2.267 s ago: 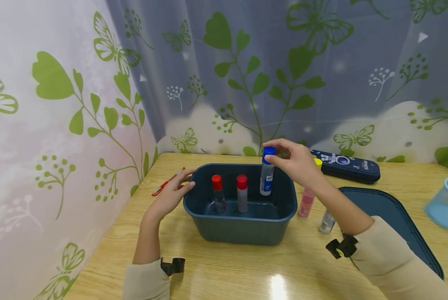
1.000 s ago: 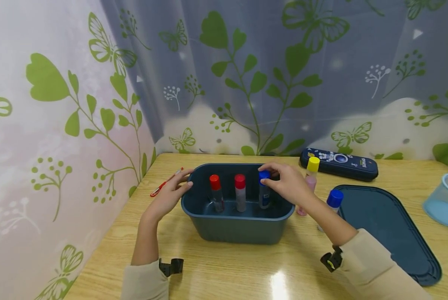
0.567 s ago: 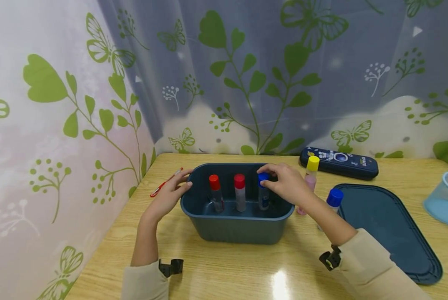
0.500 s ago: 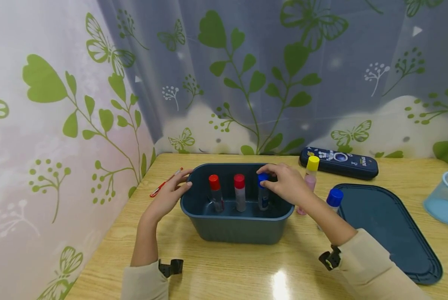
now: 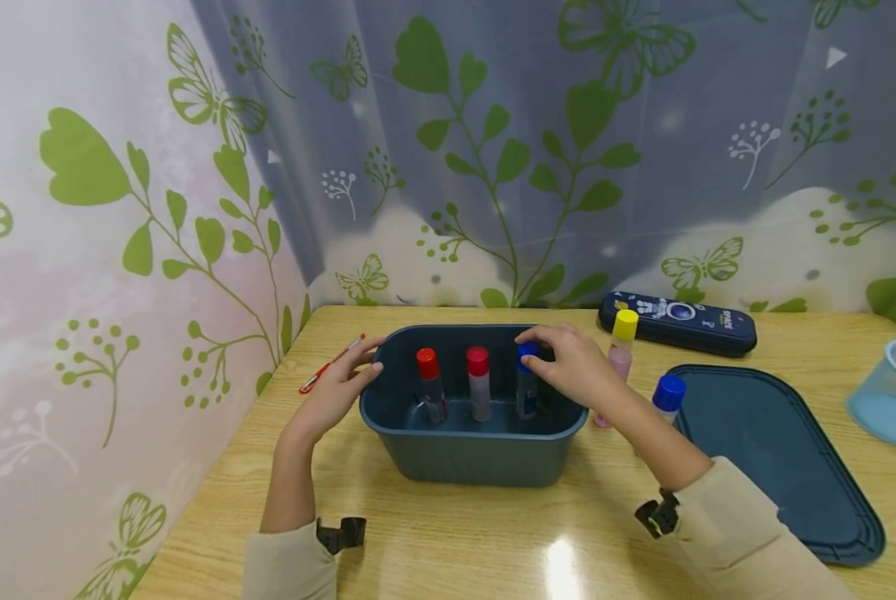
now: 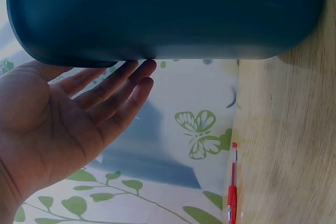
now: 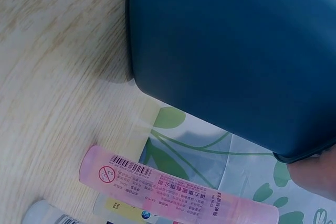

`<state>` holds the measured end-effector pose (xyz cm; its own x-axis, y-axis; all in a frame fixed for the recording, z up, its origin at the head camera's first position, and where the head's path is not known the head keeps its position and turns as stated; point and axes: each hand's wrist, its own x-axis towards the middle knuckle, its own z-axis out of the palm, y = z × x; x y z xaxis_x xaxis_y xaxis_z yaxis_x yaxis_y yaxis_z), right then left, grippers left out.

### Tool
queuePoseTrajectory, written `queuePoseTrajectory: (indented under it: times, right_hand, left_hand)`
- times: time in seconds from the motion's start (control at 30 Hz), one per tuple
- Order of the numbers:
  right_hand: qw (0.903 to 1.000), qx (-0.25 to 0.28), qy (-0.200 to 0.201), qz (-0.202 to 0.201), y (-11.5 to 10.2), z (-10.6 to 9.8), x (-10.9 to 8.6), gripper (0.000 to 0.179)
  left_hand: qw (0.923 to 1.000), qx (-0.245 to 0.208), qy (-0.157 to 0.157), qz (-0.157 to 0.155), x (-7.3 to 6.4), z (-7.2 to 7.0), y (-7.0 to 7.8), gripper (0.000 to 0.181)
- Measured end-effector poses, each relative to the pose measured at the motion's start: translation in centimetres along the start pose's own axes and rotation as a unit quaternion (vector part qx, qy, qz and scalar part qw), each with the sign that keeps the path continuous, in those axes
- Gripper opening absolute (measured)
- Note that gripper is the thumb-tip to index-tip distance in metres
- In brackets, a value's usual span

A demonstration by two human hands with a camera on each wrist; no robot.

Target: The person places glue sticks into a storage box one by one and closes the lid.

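Note:
A dark blue-green plastic bin [image 5: 478, 460] stands on the table. Two red-capped glue bottles [image 5: 431, 387] [image 5: 480, 392] stand inside it, the left one leaning a little. My right hand [image 5: 578, 367] reaches over the bin's right rim and pinches the blue cap of a third glue bottle [image 5: 526, 400], upright inside; its fingers partly cover the cap. At the left rim rests my left hand [image 5: 338, 392], its fingers nearly straight. In the left wrist view, several fingertips [image 6: 149, 66] meet the bin's outer wall.
Right of the bin stand a pink glue bottle [image 7: 178, 190], a yellow-capped one [image 5: 625, 325] and a blue-capped one [image 5: 668, 396]. Farther right lie a dark lid [image 5: 770, 458], a pencil case [image 5: 680, 323] and a light-blue mesh basket [image 5: 890, 400]. A red pen [image 5: 327, 367] lies left.
My right hand has lowered the blue-capped glue bottle into the bin, beside the red-capped ones, and has stayed nearly still over the last second. The left hand keeps its place on the rim.

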<state>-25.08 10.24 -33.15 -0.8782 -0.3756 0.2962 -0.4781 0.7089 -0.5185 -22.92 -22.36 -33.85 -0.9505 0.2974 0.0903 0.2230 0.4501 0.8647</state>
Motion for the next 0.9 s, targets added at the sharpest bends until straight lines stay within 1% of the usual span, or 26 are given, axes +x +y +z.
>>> queuePoseTrajectory:
  times: [0.4,0.5,0.63,0.77,0.9]
  right_hand:
    - [0.9999,0.008,0.004,-0.006,0.0,0.0,0.1,0.031]
    - [0.9994,0.03,0.019,-0.006,0.1,0.1,0.0,0.03]
    - [0.9959,0.076,0.049,-0.004,0.1,-0.1,-0.3,0.027]
    - [0.9919,0.097,0.08,-0.015,-0.2,-1.3,-0.8,0.024]
    - [0.9893,0.1,0.103,-0.023,-0.9,-3.6,-1.8,0.022]
  left_hand:
    - [0.9999,-0.007,-0.001,0.008,-0.1,0.0,0.0,0.049]
    - [1.0,-0.005,-0.001,0.007,0.0,0.1,0.0,0.049]
    - [1.0,-0.003,-0.003,0.004,0.0,0.2,0.0,0.049]
    - [1.0,0.001,-0.001,0.003,0.1,0.2,0.0,0.049]
    - [1.0,0.004,0.001,0.004,0.1,0.0,-0.1,0.05]
